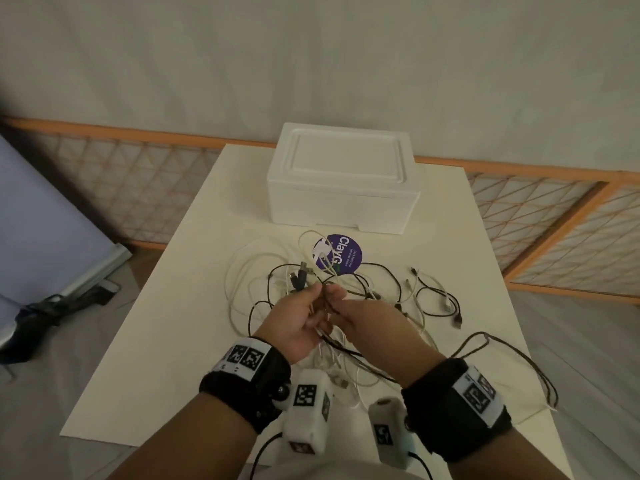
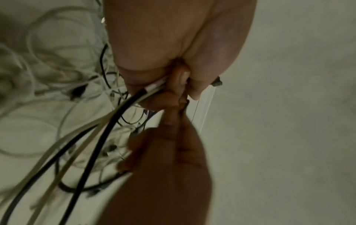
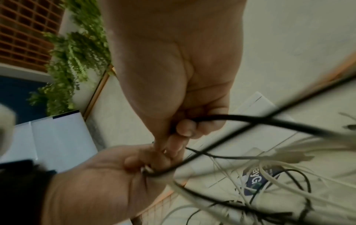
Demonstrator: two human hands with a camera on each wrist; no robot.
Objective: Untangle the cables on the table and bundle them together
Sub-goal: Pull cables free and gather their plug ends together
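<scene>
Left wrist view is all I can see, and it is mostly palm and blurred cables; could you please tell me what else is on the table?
Observer: A lidded white foam box stands at the far end of the table, beyond the cables.
Operator: Thank you. Is anything lying between it and the tangle?
Observer: Yes, a round purple label lies flat there, with a white cable crossing over it.
Operator: And what is the right hand gripping?
Observer: In the right wrist view, the right hand curls its fingers round a black cable; the left hand pinches cables right beside it.
</scene>
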